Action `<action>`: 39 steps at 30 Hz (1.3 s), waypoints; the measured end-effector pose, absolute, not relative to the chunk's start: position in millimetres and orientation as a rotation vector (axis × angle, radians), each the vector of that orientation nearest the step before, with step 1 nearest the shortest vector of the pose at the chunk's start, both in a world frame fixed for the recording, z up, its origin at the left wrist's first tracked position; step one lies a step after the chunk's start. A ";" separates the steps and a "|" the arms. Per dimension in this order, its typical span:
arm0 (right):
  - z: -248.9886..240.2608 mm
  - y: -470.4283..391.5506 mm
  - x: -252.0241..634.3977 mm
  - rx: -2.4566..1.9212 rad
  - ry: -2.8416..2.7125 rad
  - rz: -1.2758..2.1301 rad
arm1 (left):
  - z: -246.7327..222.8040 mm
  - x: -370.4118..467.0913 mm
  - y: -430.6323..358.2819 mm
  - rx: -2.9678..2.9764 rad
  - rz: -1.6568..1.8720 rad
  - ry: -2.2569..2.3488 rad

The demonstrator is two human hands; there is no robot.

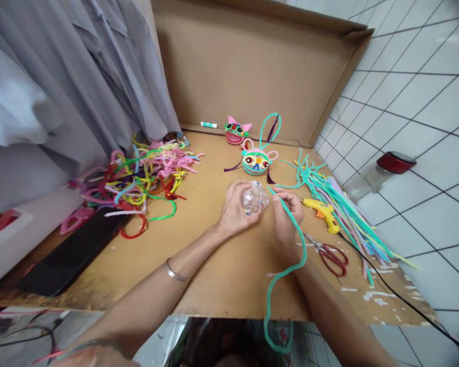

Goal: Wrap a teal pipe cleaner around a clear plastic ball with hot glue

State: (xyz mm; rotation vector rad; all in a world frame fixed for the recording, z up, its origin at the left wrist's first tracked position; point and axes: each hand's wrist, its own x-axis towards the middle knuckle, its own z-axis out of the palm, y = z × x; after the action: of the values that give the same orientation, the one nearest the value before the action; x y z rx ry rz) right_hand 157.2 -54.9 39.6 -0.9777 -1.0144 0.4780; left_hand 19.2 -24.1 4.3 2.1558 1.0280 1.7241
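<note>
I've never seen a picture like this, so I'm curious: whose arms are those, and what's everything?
There's no machine: these are one person's bare arms. The single picture comes from a camera worn on that person's head, looking forward and down. The left fingers hold a clear ball. The right fingers pinch a green fuzzy strip, which trails past the table edge. Farther back sit a loop-eared toy head and a pointy-eared toy head. Left lies a colourful tangle; right, a strip bundle, yellow glue gun and scissors.
</note>
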 end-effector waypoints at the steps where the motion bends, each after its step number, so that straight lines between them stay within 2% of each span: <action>1: 38.7 -54.5 156.5 -0.991 -0.984 0.532 | 4.6 19.3 -24.3 2.148 1.730 1.020; 5: 33.7 -52.7 155.8 -1.016 -0.898 0.638 | 7.1 22.2 -28.5 2.085 1.678 0.982; 10: 31.0 -52.3 155.0 -0.960 -0.835 0.615 | 5.6 31.8 -39.5 1.836 1.521 0.902; 20: 37.1 -49.2 166.2 -1.113 -0.793 0.543 | 3.9 30.1 -39.3 1.445 1.211 0.720; 39: 34.2 -50.1 165.6 -1.178 -0.787 0.518 | 5.2 28.6 -41.3 1.729 1.245 0.696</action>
State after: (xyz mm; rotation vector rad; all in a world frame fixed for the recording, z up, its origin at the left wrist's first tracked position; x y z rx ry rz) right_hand 165.6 -50.1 34.2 -1.1782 -0.7869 0.5185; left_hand 28.6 -41.3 5.2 1.7289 0.6958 1.2453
